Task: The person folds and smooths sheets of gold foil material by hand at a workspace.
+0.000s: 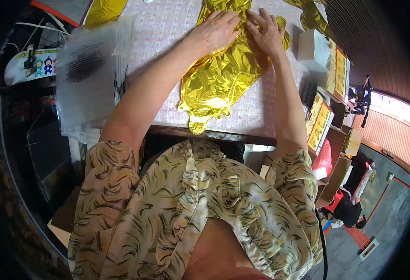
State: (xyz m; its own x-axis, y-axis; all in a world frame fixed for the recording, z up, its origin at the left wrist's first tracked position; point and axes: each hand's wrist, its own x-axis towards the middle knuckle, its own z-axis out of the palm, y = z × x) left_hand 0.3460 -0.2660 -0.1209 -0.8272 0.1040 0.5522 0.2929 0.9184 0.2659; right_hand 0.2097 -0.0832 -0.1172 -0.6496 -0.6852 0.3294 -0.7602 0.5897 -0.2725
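A shiny gold foil balloon (223, 79), flat and wrinkled, lies lengthwise on the table, its small rounded tabs pointing toward me at the near edge. My left hand (218, 31) rests on its far part from the left, fingers stretched over the foil and lying flat. From the right, my right hand (265, 32) touches the same part, its fingers spread and a little bent. Neither hand shows a clear grip. The far end of the foil runs out of the top of the view.
On the left, a stack of clear plastic bags (86, 74) hangs over the table (156, 56) edge. More gold foil (104, 11) lies at the far left. A white box (313, 49) and printed cartons (338, 70) line the right side. Another person (347, 207) is farther off at right.
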